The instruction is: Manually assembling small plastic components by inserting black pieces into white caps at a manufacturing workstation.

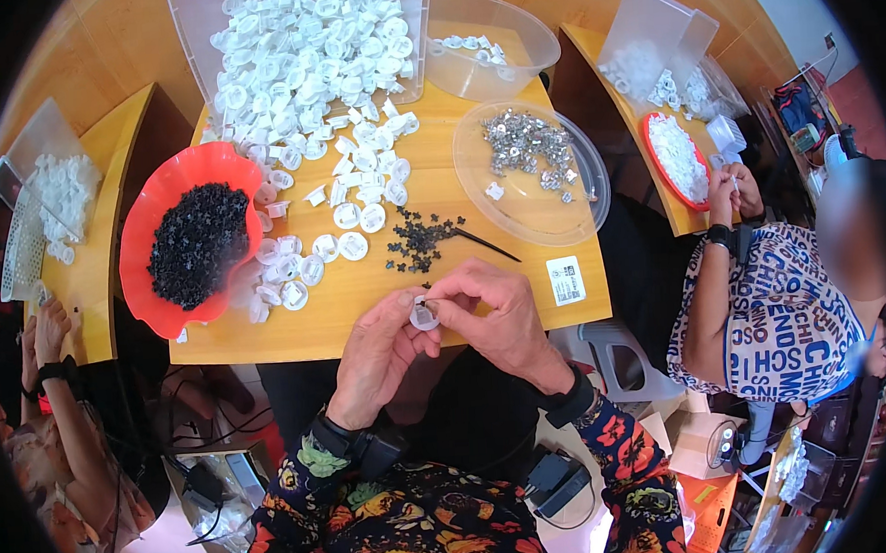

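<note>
Left hand (pixel 375 355) and right hand (pixel 495 314) meet at a round white plastic piece (pixel 424 321) near the table (pixel 353 286) edge.

Left fingers pinch its side; right thumb and forefinger nearly close at its top, contents impossible to tell. A loose pinch could drop it over the edge; a bump could scatter black parts (pixel 417 242) just beyond the fingertips.
</note>
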Demonstrator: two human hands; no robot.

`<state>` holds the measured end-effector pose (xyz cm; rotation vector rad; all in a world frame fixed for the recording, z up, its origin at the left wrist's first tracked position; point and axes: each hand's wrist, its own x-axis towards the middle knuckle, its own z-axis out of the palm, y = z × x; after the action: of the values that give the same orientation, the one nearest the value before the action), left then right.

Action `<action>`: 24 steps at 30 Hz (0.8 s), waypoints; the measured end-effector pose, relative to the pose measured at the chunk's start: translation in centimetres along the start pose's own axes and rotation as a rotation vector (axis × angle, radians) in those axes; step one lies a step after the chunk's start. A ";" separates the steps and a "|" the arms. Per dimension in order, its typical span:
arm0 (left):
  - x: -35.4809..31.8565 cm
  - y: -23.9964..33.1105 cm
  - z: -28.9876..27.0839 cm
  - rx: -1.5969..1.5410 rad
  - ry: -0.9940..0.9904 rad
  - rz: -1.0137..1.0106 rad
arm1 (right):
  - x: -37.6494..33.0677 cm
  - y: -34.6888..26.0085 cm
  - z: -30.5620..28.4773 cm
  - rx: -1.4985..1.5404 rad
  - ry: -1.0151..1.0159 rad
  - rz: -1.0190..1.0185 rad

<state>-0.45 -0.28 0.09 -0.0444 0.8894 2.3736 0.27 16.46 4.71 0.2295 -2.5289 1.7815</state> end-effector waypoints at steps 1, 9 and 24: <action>0.0 0.0 0.0 -0.001 0.002 0.001 | 0.0 0.0 0.1 -0.005 0.008 -0.025; 0.0 -0.1 -0.2 0.012 0.004 -0.015 | -0.1 0.4 1.0 -0.134 0.067 -0.204; -0.3 -1.4 0.7 0.224 0.012 0.113 | -0.2 -0.4 0.4 -0.137 0.024 0.046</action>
<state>0.68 0.82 -0.11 0.0830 1.1860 2.3627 0.56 15.94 4.94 0.1453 -2.6462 1.6060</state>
